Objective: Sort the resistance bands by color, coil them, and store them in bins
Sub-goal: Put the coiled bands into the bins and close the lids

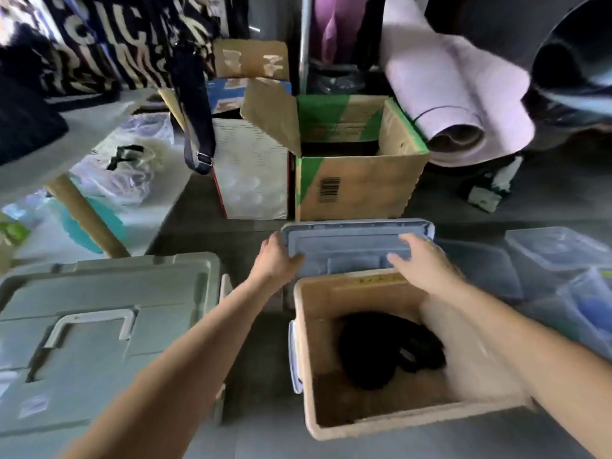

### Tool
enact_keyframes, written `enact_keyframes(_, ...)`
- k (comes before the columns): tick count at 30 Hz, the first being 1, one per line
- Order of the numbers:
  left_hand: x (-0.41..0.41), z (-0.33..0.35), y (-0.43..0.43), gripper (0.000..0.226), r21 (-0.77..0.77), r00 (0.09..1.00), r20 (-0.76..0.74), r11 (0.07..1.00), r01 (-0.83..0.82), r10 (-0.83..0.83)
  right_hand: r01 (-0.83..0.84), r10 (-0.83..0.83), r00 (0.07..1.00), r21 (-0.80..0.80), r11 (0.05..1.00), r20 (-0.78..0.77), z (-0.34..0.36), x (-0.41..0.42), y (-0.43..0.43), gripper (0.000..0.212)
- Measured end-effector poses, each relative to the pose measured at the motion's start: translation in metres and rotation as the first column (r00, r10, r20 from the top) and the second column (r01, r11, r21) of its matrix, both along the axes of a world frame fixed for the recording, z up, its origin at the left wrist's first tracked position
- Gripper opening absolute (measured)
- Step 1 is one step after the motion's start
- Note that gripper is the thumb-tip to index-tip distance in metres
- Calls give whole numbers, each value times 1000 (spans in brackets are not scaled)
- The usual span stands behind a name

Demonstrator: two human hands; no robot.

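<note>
Cardboard box (361, 190) behind lid (347, 250) (tote (99, 326) left)

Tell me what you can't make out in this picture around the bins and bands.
Head view:
- Black bands in the beige bin: dark, blurred; count and coiling unclear.
- Grey bin: shut, so contents hidden; left edge cuts it.
- Cardboard box: inside shadowed behind its front wall.
- Clear bins: blurred, cut by right edge.
- Blue lid: underside hidden; left hand and right hand grip it.

Head-worn wide-angle view looks forward and down, near the bin (331, 299).
</note>
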State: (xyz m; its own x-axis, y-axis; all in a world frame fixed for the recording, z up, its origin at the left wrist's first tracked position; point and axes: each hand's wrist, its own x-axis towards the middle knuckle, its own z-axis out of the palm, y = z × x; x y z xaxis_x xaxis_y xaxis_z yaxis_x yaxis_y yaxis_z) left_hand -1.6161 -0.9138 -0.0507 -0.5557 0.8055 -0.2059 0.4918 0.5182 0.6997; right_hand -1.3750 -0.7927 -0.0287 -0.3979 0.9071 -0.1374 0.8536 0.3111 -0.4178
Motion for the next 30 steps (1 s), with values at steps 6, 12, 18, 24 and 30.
enact_keyframes(6, -1, -26, 57, 69, -61, 976, -3, 974, -218, 218, 227, -252, 963, -220, 949, -92, -31, 49, 99, 83)
enact_keyframes(12, 18, -7, 61, 19, 266, 898, 262, 868, -420, 355, 161, -355, 824, -417, 894, -443, -45, 45, 112, 43)
enact_keyframes(18, 56, 25, 11, 20, 444, 730, 327, 584, -679, 601, 250, -519, 478, -457, 854, -709, -38, 65, 88, 21)
enact_keyframes(24, 114, 35, -43, 18, 464, 701, 321, 539, -702, 636, 257, -522, 360, -456, 852, -774, -20, 99, 44, 17)
enact_keyframes(30, 149, 14, -97, 16, 303, 663, 220, 596, -744, 716, 97, -366, 572, -383, 919, -734, -39, 172, -28, 27)
